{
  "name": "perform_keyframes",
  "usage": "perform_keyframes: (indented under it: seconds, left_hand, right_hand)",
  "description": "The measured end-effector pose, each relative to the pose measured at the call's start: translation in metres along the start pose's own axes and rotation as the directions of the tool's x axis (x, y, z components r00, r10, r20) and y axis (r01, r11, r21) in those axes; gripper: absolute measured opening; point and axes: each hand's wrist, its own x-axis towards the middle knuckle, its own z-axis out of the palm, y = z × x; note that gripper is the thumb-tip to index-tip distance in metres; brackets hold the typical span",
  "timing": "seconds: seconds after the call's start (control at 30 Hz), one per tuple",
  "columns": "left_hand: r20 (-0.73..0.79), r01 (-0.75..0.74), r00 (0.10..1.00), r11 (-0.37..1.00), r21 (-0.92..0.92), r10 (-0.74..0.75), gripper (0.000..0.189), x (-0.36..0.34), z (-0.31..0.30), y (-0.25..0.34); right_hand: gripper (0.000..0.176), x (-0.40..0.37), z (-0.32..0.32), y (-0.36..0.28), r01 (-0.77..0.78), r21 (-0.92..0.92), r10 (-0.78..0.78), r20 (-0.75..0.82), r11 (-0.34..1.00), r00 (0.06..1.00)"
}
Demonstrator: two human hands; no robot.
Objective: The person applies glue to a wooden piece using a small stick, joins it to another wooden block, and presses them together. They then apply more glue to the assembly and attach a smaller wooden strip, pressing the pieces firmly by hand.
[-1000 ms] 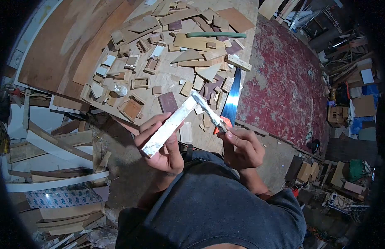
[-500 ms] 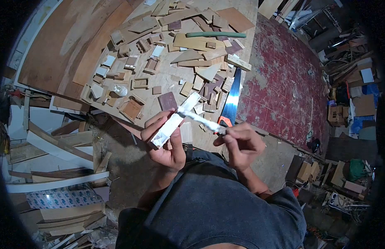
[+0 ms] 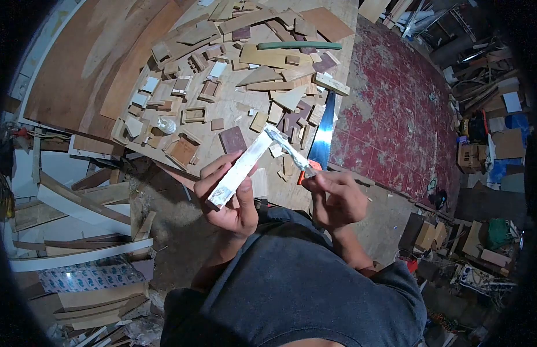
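Observation:
My left hand (image 3: pixel 227 215) grips the near half of a narrow wooden block (image 3: pixel 240 169), thumb on one side and fingers on the other. White paste covers most of the block's upward face. Between the thumb and fingers of my right hand (image 3: pixel 342 201) is a thin stick (image 3: pixel 292 152) smeared with the same white paste. The stick's tip touches the block's far end. Behind my right fingers lies a handsaw (image 3: pixel 323 136) with an orange handle, partly hidden by that hand.
Small wooden boxes (image 3: pixel 184 149), a white bottle (image 3: pixel 166 125), offcuts (image 3: pixel 262 75) and a green strip (image 3: pixel 300 45) crowd the wooden table. A worn red surface (image 3: pixel 390 115) adjoins it on the right. Wood scraps (image 3: pixel 77 202) are piled at left.
My right hand has shifted the stick's tip along the block, from nearer the middle to its far end. The stick now slants more steeply. My left hand stays nearly still, holding the block.

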Motion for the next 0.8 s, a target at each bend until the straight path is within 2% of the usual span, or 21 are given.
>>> perform_keyframes:
  seconds: [0.2, 0.27, 0.33, 0.4, 0.43, 0.47, 0.53, 0.6, 0.67, 0.8]
  left_hand:
    - [0.007, -0.009, 1.0, 1.0, 0.006, 0.009, 0.032, 0.0, 0.002, -0.005]
    - [0.006, 0.03, 1.0, 0.998, 0.059, -0.031, 0.032, 0.0, 0.003, -0.003]
    - [0.004, 0.024, 1.0, 0.999, 0.029, -0.024, 0.032, -0.001, 0.002, -0.005]
    - [-0.003, 0.017, 1.0, 1.0, 0.003, -0.017, 0.032, -0.001, 0.002, -0.006]
    - [-0.007, 0.012, 1.0, 1.0, -0.01, -0.012, 0.032, 0.0, 0.002, -0.006]
    - [-0.012, 0.007, 1.0, 1.0, -0.022, -0.007, 0.033, 0.0, 0.001, -0.006]
    - [-0.022, 0.011, 1.0, 1.0, -0.019, -0.012, 0.032, -0.001, 0.002, -0.006]
    - [-0.029, 0.017, 0.999, 1.0, -0.016, -0.018, 0.032, -0.002, 0.001, -0.007]
    - [0.012, 0.015, 1.0, 1.0, 0.006, -0.015, 0.033, -0.002, 0.001, -0.008]
    - [0.006, 0.016, 1.0, 1.0, -0.005, -0.016, 0.033, -0.001, 0.004, -0.008]
  right_hand:
    - [0.024, -0.005, -0.001, -0.007, -0.002, 0.06, -0.001, 0.05, 0.998, 0.999]
    - [0.021, -0.007, 0.0, -0.008, -0.017, 0.2, 0.007, 0.051, 0.98, 0.999]
    - [0.019, -0.01, 0.003, -0.004, -0.03, 0.267, 0.027, 0.017, 0.963, 0.999]
    - [0.018, -0.011, 0.006, 0.002, -0.096, 0.309, 0.131, -0.093, 0.946, 0.987]
    - [0.017, -0.009, 0.006, 0.001, -0.152, 0.307, 0.194, -0.11, 0.939, 0.975]
    - [0.017, -0.008, 0.006, 0.005, -0.151, 0.309, 0.192, -0.108, 0.939, 0.975]
    - [0.018, -0.009, 0.007, 0.018, -0.184, 0.207, 0.214, -0.133, 0.961, 0.968]
    - [0.02, -0.01, 0.012, 0.025, -0.19, 0.241, 0.231, -0.156, 0.952, 0.96]
    - [0.024, -0.01, 0.012, 0.031, -0.061, 0.122, 0.075, -0.114, 0.991, 0.991]
    - [0.026, -0.003, 0.01, 0.019, 0.023, 0.072, -0.019, -0.062, 0.997, 0.998]
